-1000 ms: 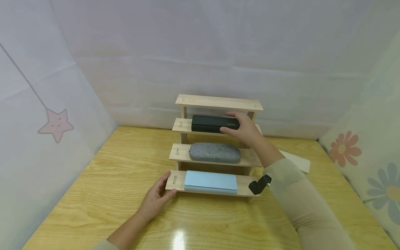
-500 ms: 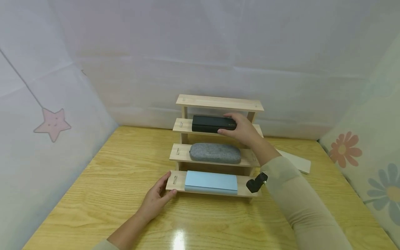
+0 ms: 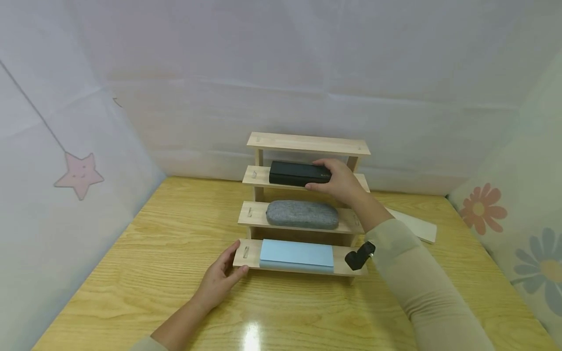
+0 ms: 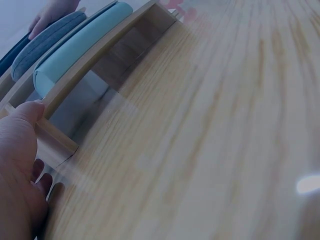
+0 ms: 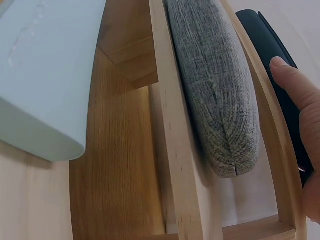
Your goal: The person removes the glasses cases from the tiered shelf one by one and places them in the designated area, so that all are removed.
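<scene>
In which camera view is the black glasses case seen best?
The head view: the black glasses case shows nearly whole, only its right end covered by the right hand. The left wrist view gives just a narrow strip at the left edge; the right wrist view is closer, but the hand covers part.

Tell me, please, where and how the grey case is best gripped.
The grey case is probably best pinched across its middle, by its two long sides, coming from above and slightly in front. It lies lengthwise on its wooden step, much longer than deep, with rounded ends that may slip. Nothing covers its top, and the next step up sits farther back.
</scene>
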Tool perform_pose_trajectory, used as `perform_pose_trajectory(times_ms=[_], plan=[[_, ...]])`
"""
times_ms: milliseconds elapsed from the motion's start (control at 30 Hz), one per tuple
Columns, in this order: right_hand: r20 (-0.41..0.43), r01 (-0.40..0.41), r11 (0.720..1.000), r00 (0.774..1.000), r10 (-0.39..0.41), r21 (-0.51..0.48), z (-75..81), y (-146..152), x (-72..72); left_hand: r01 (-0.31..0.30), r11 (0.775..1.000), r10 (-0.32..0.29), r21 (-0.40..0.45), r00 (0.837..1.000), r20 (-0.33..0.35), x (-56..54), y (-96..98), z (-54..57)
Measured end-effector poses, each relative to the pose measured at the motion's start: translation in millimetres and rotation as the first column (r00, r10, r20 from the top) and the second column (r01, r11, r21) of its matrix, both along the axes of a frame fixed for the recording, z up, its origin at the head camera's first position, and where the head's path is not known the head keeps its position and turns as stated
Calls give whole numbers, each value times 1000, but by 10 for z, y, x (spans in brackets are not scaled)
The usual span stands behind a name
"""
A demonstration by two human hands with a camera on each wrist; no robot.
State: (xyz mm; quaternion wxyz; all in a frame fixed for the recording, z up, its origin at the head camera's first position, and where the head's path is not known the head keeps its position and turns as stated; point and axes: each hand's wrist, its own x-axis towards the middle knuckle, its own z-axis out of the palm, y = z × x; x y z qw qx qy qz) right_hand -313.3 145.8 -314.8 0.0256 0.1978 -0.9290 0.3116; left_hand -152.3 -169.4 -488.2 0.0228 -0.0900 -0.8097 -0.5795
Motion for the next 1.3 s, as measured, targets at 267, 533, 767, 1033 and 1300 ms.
perform_pose_trajectory(times_ms=[267, 533, 767, 1033, 1300], plan=[[-2, 12, 1000, 1000, -12, -17, 1, 23, 10, 14, 1000, -14, 12, 1000, -16, 0, 11, 10], [5, 38, 997, 999, -37, -70, 35, 89, 84, 12, 1000, -12, -3, 1000, -20, -9, 10, 7], [2, 49, 996, 999, -49, -69, 36, 219, 110, 12, 1000, -12, -6, 1000, -28, -6, 22, 10], [5, 68, 995, 998, -68, -69, 55, 376, 139, 4, 1000, -4, -12, 1000, -27, -5, 19, 3], [2, 90, 993, 996, -90, -77, 56, 529, 188, -1, 1000, 1, -11, 1000, -27, -7, 16, -2]])
